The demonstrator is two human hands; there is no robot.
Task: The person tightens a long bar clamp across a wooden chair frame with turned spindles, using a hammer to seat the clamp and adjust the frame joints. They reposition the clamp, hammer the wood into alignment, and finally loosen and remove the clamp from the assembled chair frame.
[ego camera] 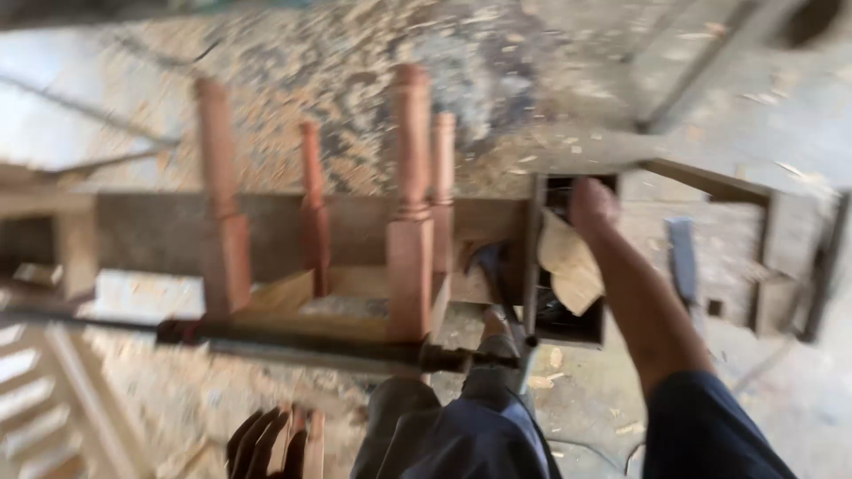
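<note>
The view is blurred by motion. My right hand (593, 204) reaches out over an open wooden box (532, 266) and is right above a pale flat sheet (568, 262) that stands in it; its fingers are hidden. At the bottom edge, the curled fingers of my left hand (262, 443) wrap a reddish wooden piece (311, 443). Between them, a small wooden stool frame (408, 257) stands upside down with its turned legs pointing up. A long metal bar clamp (302, 346) runs across its near side.
A dark hammer-like tool (488, 262) lies beside the box. A chisel-like tool (683, 257) rests on the low wooden bench (737, 231) at right. Wood shavings (355, 53) cover the floor. A wooden plank frame (53, 390) is at lower left. My knee (461, 426) is at the bottom centre.
</note>
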